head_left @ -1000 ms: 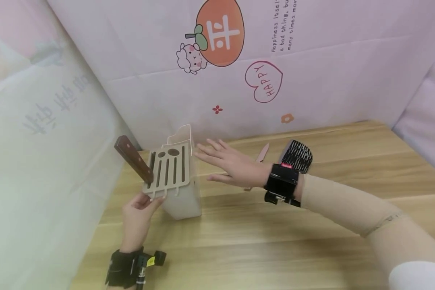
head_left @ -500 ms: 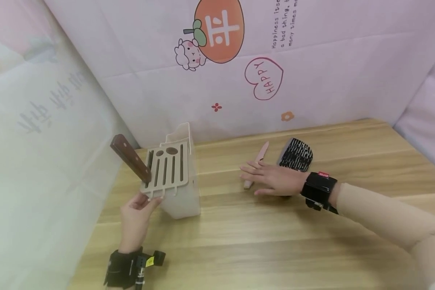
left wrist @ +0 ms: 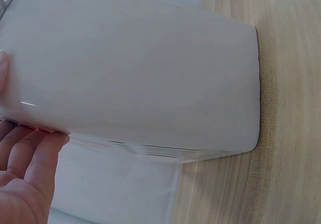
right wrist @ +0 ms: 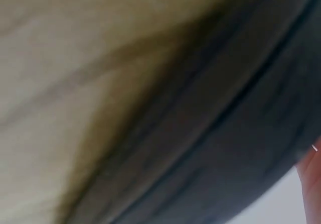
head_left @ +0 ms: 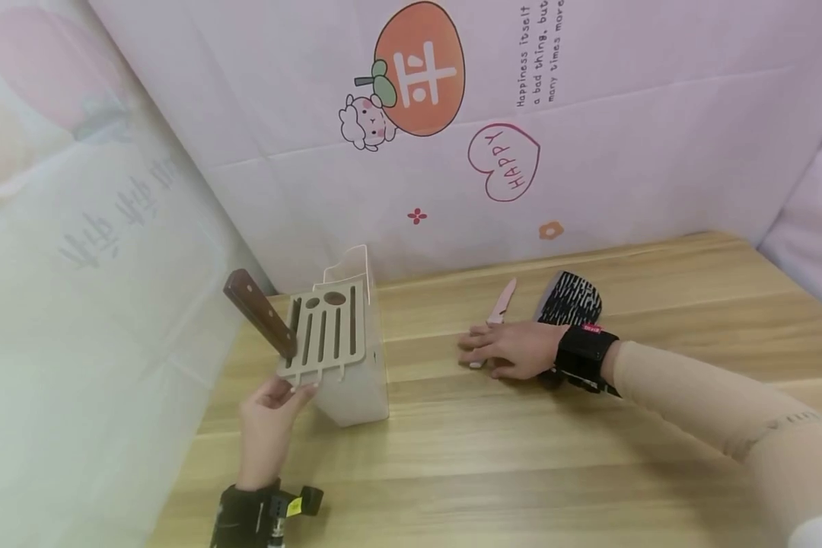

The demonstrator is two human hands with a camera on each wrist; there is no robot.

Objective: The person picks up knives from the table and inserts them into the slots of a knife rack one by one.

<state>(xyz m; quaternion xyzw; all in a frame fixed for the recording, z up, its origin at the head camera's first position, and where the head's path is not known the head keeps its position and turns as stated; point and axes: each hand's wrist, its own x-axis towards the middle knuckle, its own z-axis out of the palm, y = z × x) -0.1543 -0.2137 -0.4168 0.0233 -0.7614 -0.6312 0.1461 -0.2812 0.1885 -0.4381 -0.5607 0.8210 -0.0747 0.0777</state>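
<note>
A pale knife block (head_left: 352, 399) with a slotted top stands upright on the left of the table. From its leftmost slot leans a brown riveted knife handle (head_left: 259, 310); the blade is hidden. My left hand (head_left: 269, 418) grips the block's near upper edge, and the left wrist view shows fingers (left wrist: 41, 161) against its side. My right hand (head_left: 514, 350) has its fingers curled over the handle of a small pink knife (head_left: 502, 303), which lies on the table. The blade is uncovered, the handle mostly hidden under the fingers.
Just beyond my right wrist lies a wide black-and-white patterned piece (head_left: 570, 298), partly hidden. A blurred dark object (right wrist: 215, 128) fills much of the right wrist view. Printed cloth walls border the wooden table (head_left: 438, 472) at the back and left.
My right hand has moved away from beside the block, rightward to the pink knife, and its fingers have bent over the handle. The left hand keeps its grip on the block.
</note>
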